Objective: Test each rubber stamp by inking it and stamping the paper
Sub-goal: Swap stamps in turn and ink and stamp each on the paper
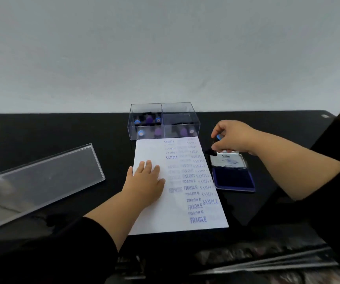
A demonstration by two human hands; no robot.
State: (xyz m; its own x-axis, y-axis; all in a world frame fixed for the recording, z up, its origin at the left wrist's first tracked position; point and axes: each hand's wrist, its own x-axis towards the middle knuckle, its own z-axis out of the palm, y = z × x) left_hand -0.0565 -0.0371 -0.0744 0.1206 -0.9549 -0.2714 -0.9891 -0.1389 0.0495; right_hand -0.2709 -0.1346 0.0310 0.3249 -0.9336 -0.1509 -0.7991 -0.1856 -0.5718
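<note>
A person is working at a black worktop [62, 128]. The left hand [144, 181] is lying flat on the white paper [150, 218], fingers straight and spread, its grip open and pressing the sheet down. The paper is showing columns of blue prints reading SAMPLE, FRAGILE and EXPRESS down its right half. The right hand [232, 138] is hovering beyond the far edge of the ink pad [233, 177], its fingers curled in a closed grip round a rubber stamp [216, 143]; a blue cap is peeking out between the fingers and the dark base is pointing down and left, near the paper's right edge. The ink pad is lying open just right of the paper, its lid standing toward the far side. A clear divided box [163, 119] is touching the paper's far edge, holding more stamps with blue and purple caps. Its clear lid [42, 181] is lying well to the left.
</note>
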